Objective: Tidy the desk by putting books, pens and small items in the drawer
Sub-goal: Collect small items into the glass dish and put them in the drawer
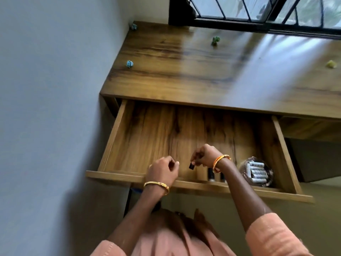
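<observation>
Over the open drawer (140, 145) both my hands hang close together, near its front edge. My right hand (203, 157) has its grip closed round a small black object (247, 165), pinched between thumb and fingertips so that it sticks out below them; it is too small and blurred for me to say what it is. An orange and gold bangle (220, 162) sits on that wrist. My left hand (162, 172) is just beside it, a little apart, fingers loosely curled with the thumb near the forefinger, and its grip has hold of nothing that I can make out. A gold bangle (156, 186) circles that wrist, which lies above the drawer's front board.

Inside the drawer, towards the right, a clear bag of white batteries (257, 172) rests on the wooden floor near the right wall. Between the bag and my right wrist two dark pens or markers (210, 175) lie against the front board, partly hidden by my forearm. The left part of the drawer shows bare wood.

On the worktop (184, 71) above lie crumpled paper balls: a blue one (129, 63) near the left edge, another bluish one (133, 26) in the back corner by the wall, a green one (215, 40) further back, and a yellow one (331, 64) far to the right. A barred window (258, 10) runs behind the worktop
</observation>
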